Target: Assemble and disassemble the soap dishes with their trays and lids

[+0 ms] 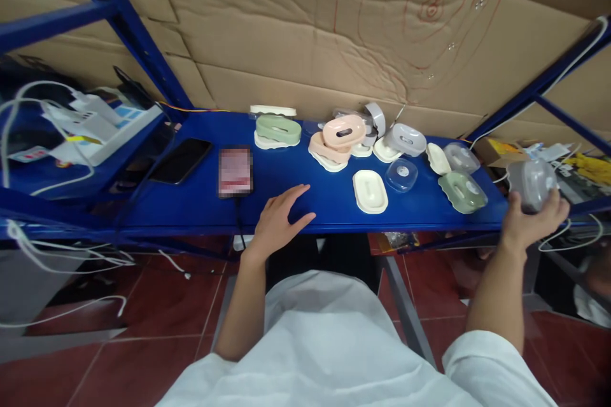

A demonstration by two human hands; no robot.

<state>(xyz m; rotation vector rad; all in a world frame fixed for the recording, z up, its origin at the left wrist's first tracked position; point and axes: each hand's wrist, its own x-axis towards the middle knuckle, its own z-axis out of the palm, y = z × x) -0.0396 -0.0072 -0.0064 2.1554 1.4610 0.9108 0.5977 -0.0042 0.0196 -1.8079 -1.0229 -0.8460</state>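
The blue table (pixel 329 206) spans the scene; at its right end is a blurred, translucent grey container (pixel 531 179), long axis unclear, clamped in the right hand (pixel 534 222), forearm stretched far and right. The left hand (pixel 278 222) hangs at the near edge, thumb and fingers apart, pointing right. Right of it, a cream tray (pixel 370 191) lies lengthwise near-to-far.

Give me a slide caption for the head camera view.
Right hand holds a translucent container; the open left hand holds nothing over a blue table.
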